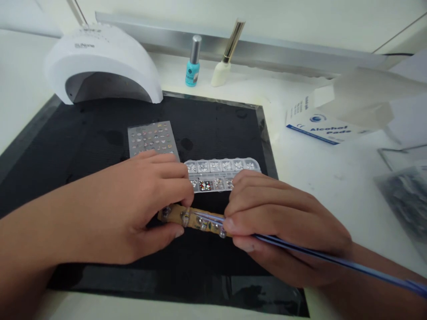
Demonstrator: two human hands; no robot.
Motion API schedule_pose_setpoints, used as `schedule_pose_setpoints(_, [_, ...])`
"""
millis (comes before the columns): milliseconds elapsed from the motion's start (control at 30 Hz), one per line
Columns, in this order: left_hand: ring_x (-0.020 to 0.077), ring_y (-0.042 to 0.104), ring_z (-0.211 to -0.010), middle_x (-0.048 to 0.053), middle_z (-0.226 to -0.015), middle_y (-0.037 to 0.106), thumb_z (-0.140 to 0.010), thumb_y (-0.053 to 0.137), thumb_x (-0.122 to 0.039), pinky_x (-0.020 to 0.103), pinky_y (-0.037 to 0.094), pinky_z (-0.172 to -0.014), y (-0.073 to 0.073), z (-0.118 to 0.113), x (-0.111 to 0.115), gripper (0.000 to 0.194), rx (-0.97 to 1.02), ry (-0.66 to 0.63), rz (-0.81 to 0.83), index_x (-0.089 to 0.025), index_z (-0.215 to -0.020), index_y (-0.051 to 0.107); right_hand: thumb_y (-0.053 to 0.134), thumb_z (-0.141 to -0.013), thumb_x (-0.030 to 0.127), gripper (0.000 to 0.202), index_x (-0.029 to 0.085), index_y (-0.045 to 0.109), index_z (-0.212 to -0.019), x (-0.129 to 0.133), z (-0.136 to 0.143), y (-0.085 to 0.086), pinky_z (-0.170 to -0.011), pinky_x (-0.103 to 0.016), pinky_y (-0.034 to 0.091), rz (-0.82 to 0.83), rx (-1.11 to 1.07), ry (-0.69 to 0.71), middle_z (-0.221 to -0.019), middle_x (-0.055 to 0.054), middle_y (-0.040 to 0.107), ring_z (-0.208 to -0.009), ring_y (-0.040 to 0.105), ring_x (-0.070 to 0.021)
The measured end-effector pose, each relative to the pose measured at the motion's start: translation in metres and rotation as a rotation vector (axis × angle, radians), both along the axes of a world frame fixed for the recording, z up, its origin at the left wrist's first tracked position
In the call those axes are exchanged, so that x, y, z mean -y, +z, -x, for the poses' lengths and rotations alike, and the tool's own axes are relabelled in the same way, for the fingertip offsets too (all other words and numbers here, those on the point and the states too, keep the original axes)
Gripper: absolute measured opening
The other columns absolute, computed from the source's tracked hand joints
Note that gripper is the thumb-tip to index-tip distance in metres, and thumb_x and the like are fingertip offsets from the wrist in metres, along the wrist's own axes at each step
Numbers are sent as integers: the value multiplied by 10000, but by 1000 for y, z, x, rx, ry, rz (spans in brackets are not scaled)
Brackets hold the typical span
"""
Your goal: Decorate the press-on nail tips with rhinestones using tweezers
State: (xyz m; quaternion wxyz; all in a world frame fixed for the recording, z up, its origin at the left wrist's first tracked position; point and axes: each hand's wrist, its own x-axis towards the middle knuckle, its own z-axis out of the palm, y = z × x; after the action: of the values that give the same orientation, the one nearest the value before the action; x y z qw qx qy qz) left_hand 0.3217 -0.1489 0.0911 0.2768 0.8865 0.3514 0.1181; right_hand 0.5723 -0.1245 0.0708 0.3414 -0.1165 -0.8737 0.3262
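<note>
My left hand (150, 209) is closed on the left end of a narrow tan strip (175, 214), with thumb below and fingers above. Several clear, decorated nail tips (202, 222) sit in a row along that strip. Slim blue-purple tweezers (300, 251) are pinched in my right hand (280, 222), their points reaching left over the strip near the nail tips. Whether the points grip anything is too small to tell. Just behind both hands lies a clear compartment box (215, 174) of small rhinestones, partly covered by my right fingers. A grey sticker sheet (150, 138) is partly hidden by my left hand.
A white nail lamp (103, 62) stands at the back left of the black mat (213, 120). Behind the mat are a turquoise polish bottle (192, 66) and a cream one (223, 71). An alcohol pads box (320, 122) stands at right, above a plastic packet (403, 204).
</note>
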Motion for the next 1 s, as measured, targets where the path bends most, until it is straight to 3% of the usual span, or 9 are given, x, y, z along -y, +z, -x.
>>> schedule_pose_setpoints(367, [172,504,-869,-4,-975,583,-877,615,-114,319,414,-757,2,6,6,133,61,-10,-39,-237,-920,643,679,-869,64,71,96,711,-924,-10,-6,-4,-676,-348,561,25,-116,-27,-791,-86,721,-718,679,-169])
schedule_pose_setpoints(667, [180,498,-858,16,-987,557,-886,611,-136,332,426,-762,1,7,6,126,77,-18,-28,-227,-910,694,659,-823,24,192,147,734,-951,-19,-7,-9,-599,-303,566,69,-178,-83,-780,-56,712,-680,669,-160])
schedule_pose_setpoints(1000, [171,494,-839,5,-952,564,-847,654,-97,326,417,-798,2,6,4,148,78,-23,2,-222,-915,694,651,-815,4,229,151,741,-967,-19,-6,-14,-616,-297,549,93,-221,-112,-799,-49,699,-699,662,-149])
